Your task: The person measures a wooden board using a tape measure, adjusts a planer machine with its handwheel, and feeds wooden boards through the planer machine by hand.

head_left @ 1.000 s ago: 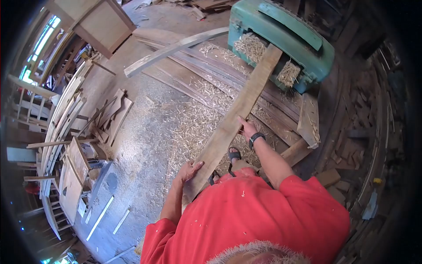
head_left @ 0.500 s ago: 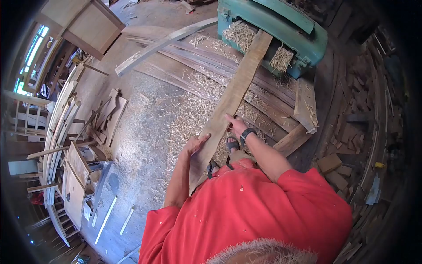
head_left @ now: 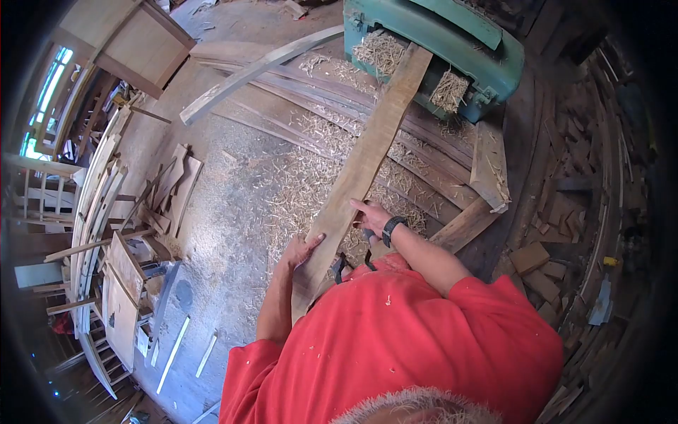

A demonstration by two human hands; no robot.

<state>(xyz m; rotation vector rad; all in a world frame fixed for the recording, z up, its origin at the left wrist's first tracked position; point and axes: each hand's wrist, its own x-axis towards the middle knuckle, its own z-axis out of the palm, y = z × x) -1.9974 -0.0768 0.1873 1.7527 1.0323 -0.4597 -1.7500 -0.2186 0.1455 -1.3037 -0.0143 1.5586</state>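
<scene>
A long wooden board [head_left: 367, 155] slopes from the mouth of a green planer machine [head_left: 441, 42] down to my waist. My left hand [head_left: 304, 251] grips the board's left edge, thumb on the top face and fingers underneath. On the opposite edge, a little farther up, my right hand [head_left: 372, 215] holds the board, its thumb on the edge and its other fingers partly hidden below. The board's far end lies in the machine opening, between two clumps of wood shavings [head_left: 380, 53].
Long planks [head_left: 311, 102] covered in shavings lie on the floor beneath the board. A curved timber [head_left: 261, 67] extends left from the machine. Stacked wooden pieces [head_left: 99, 205] stand at left; offcuts [head_left: 540, 272] pile up at right. A thick beam [head_left: 489, 166] stands below the machine.
Both hands have shifted slightly back toward my body and the board appears to have come with them. The grip on it looks the same.
</scene>
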